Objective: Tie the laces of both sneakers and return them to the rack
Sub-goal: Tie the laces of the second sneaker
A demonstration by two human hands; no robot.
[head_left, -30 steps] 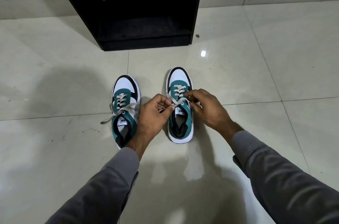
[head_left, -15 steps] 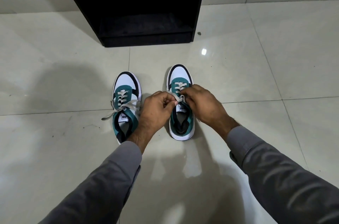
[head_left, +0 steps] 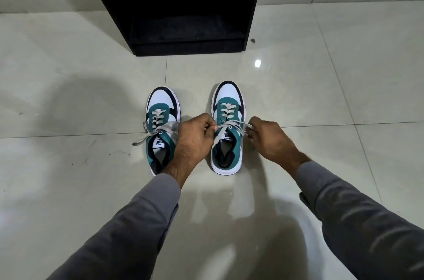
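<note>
- While lying unknotted, trails off the left sneaker point(head_left: 161, 105) onto the floor point(head_left: 68, 96) as a loose lace end point(head_left: 140, 141); could snag or get trodden on when carried toward the rack.
- Pinches one end of the right sneaker's lace with the left hand point(head_left: 195, 135), fingers curled shut around it, just beside the left sneaker's collar; could knock that shoe askew with the wrist if pulling outward too far.
- Stands open and dark straight ahead as the rack point(head_left: 188, 48), well apart from both shoes; could catch a dangling loop on a shelf edge if given a shoe with a slack bow.
- Rests upright on the floor as the right sneaker point(head_left: 229, 96), toe toward the rack, with the lace point(head_left: 231, 125) stretched taut across the top eyelets; cannot tell whether crossed into a first knot or merely pulled apart; could loosen once tension drops, or slide sideways under an uneven pull.
- Grips the other end with the right hand point(head_left: 268, 140), thumb and fingers pressed together on it at the shoe's right side; could let the flat lace slip through, leaving one end too short for a bow.
</note>
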